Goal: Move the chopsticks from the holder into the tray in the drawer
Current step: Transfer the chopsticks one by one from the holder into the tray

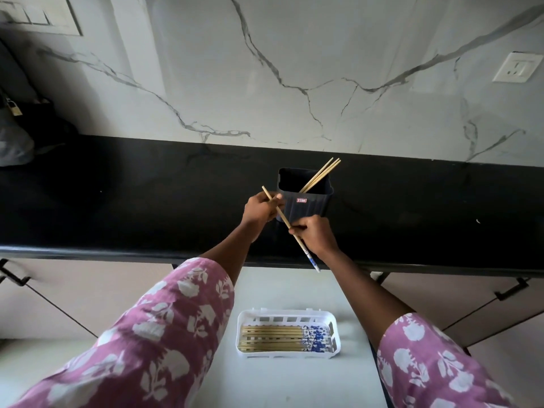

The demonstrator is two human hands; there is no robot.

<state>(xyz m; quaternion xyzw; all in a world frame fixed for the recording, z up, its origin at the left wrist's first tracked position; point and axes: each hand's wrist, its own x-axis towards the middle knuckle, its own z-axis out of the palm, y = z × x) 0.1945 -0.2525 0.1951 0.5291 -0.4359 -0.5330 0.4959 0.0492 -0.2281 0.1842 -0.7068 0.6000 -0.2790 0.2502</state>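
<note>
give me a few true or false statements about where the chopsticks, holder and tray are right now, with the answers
1. Both hands grip one chopstick. True: the left hand holds its upper part, the right hand its lower part.
2. The black holder is empty. False: a few chopsticks still lean in it.
3. The white tray holds chopsticks laid side by side. True.
4. The tray sits on the black counter. False: it lies lower down, in the open drawer.
5. The held chopstick has a blue-patterned end. True: it points down towards the drawer.
</note>
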